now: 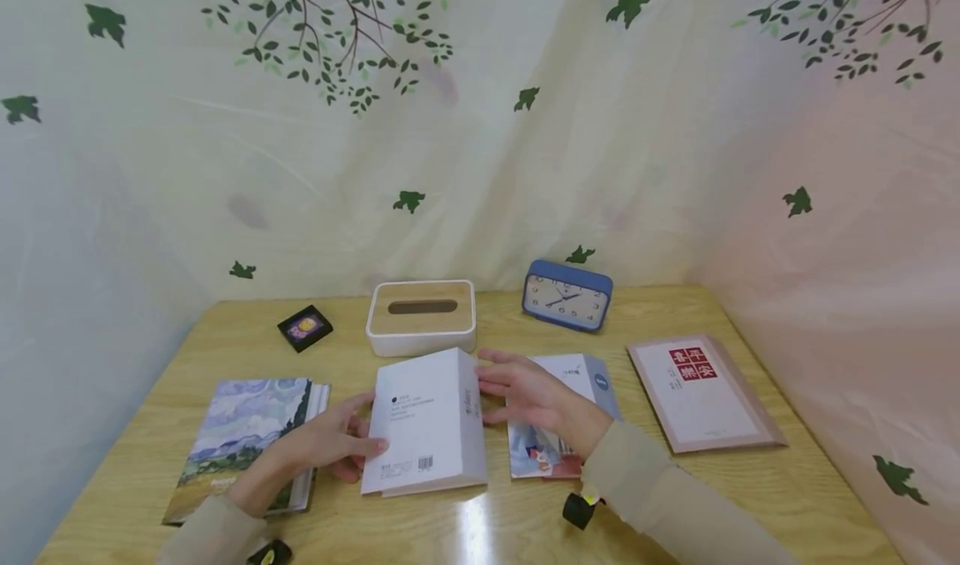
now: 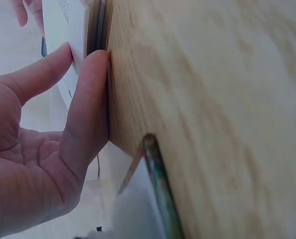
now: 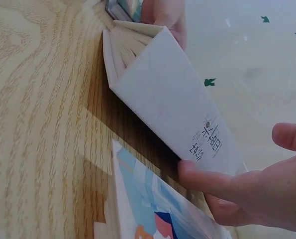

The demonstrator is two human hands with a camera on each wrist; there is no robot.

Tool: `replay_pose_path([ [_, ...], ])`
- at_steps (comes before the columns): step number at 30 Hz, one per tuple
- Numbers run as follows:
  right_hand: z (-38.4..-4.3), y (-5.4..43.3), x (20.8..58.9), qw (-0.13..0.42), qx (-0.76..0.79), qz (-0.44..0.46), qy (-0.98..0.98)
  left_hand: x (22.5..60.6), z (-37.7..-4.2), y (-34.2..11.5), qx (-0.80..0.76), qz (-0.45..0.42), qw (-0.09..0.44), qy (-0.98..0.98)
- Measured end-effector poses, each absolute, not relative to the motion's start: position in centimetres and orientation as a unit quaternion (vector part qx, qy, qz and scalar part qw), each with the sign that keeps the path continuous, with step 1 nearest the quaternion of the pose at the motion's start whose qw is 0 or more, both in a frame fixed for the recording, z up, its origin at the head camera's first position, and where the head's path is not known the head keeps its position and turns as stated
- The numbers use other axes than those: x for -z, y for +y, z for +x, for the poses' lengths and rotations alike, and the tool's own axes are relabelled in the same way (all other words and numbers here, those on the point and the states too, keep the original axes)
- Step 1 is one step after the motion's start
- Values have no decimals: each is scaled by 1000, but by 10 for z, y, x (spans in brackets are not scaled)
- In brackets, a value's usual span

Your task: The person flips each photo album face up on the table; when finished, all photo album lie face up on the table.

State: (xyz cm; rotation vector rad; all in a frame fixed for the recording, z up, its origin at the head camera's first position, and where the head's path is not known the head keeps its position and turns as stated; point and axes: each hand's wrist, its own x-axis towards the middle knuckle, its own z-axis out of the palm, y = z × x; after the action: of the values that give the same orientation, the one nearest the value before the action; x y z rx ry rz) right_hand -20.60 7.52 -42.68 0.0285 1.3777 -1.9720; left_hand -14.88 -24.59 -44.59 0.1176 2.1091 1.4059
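Observation:
A thick white book (image 1: 427, 423) with a barcode lies at the front middle, its lettered spine facing right. My left hand (image 1: 333, 444) pinches its left edge, thumb on the cover and fingers at the edge low by the table. At the spine, the straight fingers of my right hand (image 1: 528, 390) touch the book; the right wrist view shows a fingertip (image 3: 187, 167) by the spine lettering. Beneath my right hand lies a blue-and-white illustrated book (image 1: 528, 448), partly hidden by it. A landscape-painting book (image 1: 240, 432) lies beside my left hand.
Behind the white book stands a white tissue box (image 1: 422, 344) with a wooden lid. A blue alarm clock (image 1: 567, 296) is at the back right, a small black-framed picture (image 1: 305, 327) at the back left. A pinkish book with red characters (image 1: 705, 394) lies far right.

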Motion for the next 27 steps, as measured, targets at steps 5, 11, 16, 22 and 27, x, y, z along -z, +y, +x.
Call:
replay_pose_path([
  [5, -205, 76, 426, 357, 767, -7, 533, 447, -149, -246, -534, 42, 302, 789],
  [11, -204, 76, 425, 358, 763, 0, 538, 447, -151, -246, -540, 48, 309, 782],
  [16, -203, 79, 425, 371, 755, -10, 540, 447, -151, -245, -544, 50, 318, 775],
  [22, -203, 82, 425, 385, 759, -29, 525, 446, -150, -243, -546, 51, 321, 772],
  [27, -203, 84, 425, 376, 756, -30, 535, 444, -150, -240, -549, 50, 326, 768],
])
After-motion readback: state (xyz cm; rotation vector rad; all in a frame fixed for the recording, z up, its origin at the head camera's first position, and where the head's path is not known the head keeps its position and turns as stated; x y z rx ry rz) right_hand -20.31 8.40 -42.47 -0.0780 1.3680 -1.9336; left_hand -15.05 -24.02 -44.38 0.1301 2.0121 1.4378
